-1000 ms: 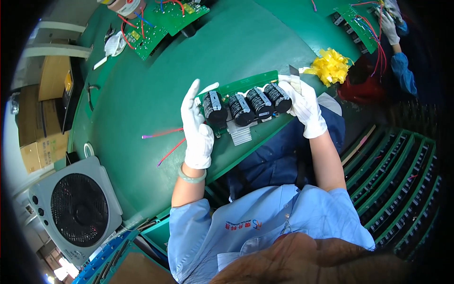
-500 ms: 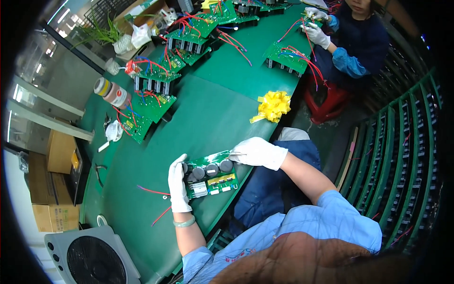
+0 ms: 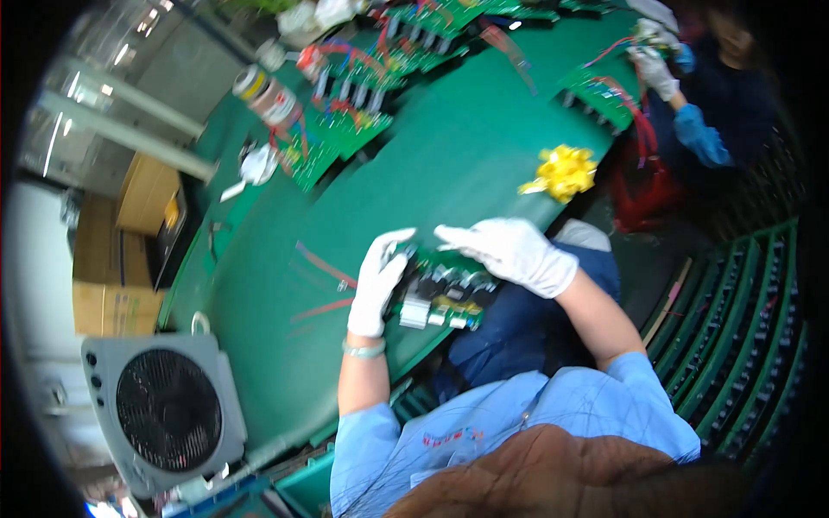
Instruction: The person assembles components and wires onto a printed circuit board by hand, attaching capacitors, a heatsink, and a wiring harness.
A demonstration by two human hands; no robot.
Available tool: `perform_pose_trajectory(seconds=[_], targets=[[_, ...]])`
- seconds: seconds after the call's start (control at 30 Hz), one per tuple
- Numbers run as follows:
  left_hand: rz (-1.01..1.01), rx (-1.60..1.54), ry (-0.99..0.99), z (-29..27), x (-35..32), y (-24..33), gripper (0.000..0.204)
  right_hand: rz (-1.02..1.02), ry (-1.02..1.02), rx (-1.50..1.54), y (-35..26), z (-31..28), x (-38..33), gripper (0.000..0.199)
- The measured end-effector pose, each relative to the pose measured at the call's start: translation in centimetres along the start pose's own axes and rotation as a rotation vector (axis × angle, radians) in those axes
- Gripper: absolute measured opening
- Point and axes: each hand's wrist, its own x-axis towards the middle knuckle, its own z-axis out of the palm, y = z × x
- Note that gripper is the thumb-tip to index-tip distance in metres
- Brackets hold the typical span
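Observation:
My left hand, in a white glove, grips the left edge of a green circuit board. Black round capacitors and a silver heatsink stand on the board, blurred by motion. Red wires run out from beside my left hand over the table. My white-gloved right hand is over the board's far right edge, its fingers stretched toward my left hand. Whether its fingertips touch the board is hard to make out.
More wired circuit boards line the back of the green table, beside a bottle. A yellow ribbon bundle lies near the edge. A fan stands lower left. Another person's gloved hand works at far right.
The whole view has shifted, with the table's things now farther right and higher. My right hand has moved from pinching the board's right corner to stretched fingers above its far edge.

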Motion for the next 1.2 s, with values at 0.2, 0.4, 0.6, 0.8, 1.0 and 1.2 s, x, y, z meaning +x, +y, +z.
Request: perform_pose_trajectory(seconds=[0.2,0.4,0.6,0.8,1.0,1.2], targets=[[-0.129,-0.099,0.066,0.1,0.0,0.2,0.037,-0.249,0.146,-0.099,0.9,0.8,-0.4,0.034],[-0.154,-0.122,0.075,0.2,0.0,0.4,0.039,-0.213,0.117,-0.137,1.1,1.9,-0.8,0.037],[-0.218,-0.104,0.109,0.4,-0.2,1.0,0.04,-0.187,0.106,-0.088,1.0,2.6,-1.0,0.036],[-0.259,-0.132,0.107,0.5,-0.1,0.9,0.04,-0.133,0.086,-0.057,1.0,3.2,-1.1,0.04],[-0.268,-0.1,0.108,0.2,0.1,0.6,0.039,-0.113,0.113,-0.069,1.0,3.5,-1.1,0.039],[-0.278,-0.123,0.157,0.7,0.1,0.4,0.04,-0.06,0.233,-0.053,1.8,3.7,-1.0,0.039]])
